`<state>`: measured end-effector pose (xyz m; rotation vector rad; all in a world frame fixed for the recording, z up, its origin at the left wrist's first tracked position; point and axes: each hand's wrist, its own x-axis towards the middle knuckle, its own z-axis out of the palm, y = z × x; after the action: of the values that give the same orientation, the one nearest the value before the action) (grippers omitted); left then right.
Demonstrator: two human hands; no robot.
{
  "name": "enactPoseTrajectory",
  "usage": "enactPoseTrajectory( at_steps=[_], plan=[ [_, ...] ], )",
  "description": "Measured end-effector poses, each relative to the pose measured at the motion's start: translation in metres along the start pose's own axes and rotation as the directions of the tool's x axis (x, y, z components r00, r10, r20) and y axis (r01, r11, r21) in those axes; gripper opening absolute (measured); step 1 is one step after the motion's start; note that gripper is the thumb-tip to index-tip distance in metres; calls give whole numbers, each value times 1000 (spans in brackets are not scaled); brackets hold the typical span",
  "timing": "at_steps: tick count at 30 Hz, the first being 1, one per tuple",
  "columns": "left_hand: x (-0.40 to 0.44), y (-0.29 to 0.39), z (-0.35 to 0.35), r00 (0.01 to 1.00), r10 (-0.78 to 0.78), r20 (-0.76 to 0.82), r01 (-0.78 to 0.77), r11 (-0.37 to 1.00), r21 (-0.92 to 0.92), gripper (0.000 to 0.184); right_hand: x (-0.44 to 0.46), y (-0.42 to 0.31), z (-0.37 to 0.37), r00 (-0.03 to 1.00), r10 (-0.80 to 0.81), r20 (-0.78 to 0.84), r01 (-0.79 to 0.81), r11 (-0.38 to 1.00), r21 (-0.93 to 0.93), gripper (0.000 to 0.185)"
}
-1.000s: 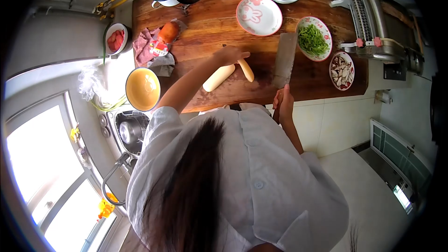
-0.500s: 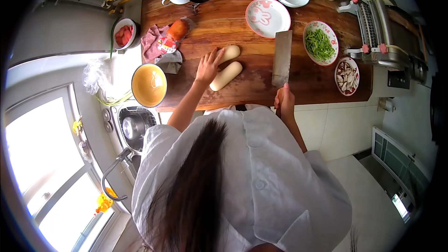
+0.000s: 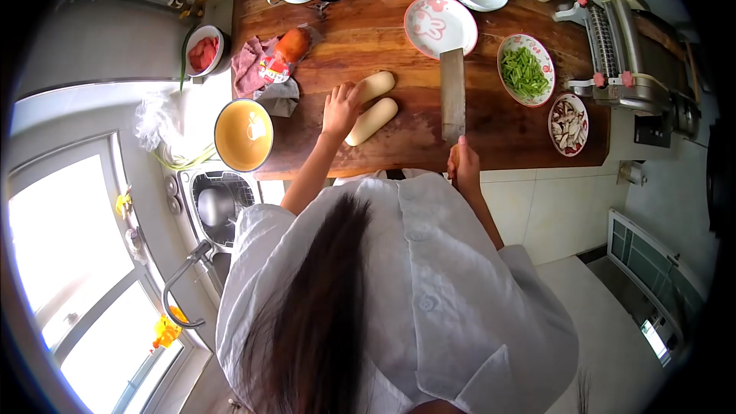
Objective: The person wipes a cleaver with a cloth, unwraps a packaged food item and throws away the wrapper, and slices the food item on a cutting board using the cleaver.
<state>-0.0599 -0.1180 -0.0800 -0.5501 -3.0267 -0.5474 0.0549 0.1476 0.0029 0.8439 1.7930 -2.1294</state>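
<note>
Head camera view: two pale dough rolls [image 3: 372, 122] are seen lying side by side, slanted, on the wooden counter [image 3: 345, 42], at its middle and near the person's edge. The left hand [image 3: 341, 110] is laid at the left end of the farther roll, with its fingers bent over that end (whether the roll is gripped or only touched cannot be told). The cleaver [image 3: 453, 93] is held by its handle in the right hand [image 3: 464, 162], the fingers clenched around it. Its blade is pointed away from the body, to the right of the rolls and apart from them, and the rim of the rabbit plate [image 3: 438, 24] is overlapped in view by its far end; contact with the counter cannot be told.

To the right, a bowl of cut green pieces [image 3: 525, 70] is set beyond a smaller bowl of sliced pieces [image 3: 568, 125], and a roller machine [image 3: 619, 42] is placed past them. On the left, a yellow bowl [image 3: 244, 135] is seen near a grey cloth [image 3: 278, 98], a pink cloth [image 3: 247, 70] and an orange-red item [image 3: 293, 46] in clear plastic.
</note>
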Motion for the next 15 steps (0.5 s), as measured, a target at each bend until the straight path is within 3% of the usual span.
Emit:
enactPoseTrajectory(
  at_steps=[4,8,10,15],
  plan=[
    [7,0,7,995,39,-89,-48,994,-95,57,-1,0,0,1000,9,8,-9,1000,-18,45],
    [7,-1,22,997,39,-71,-48,990,-136,58,-6,-1,5,1000,9,19,-9,1000,-13,45],
    [8,3,22,999,21,-28,-20,999,38,53,-7,-1,7,1000,4,19,-4,1000,-4,45],
    [11,3,21,998,62,-17,-60,993,103,47,-10,-2,10,1000,-3,21,3,1000,-12,45]
  ],
)
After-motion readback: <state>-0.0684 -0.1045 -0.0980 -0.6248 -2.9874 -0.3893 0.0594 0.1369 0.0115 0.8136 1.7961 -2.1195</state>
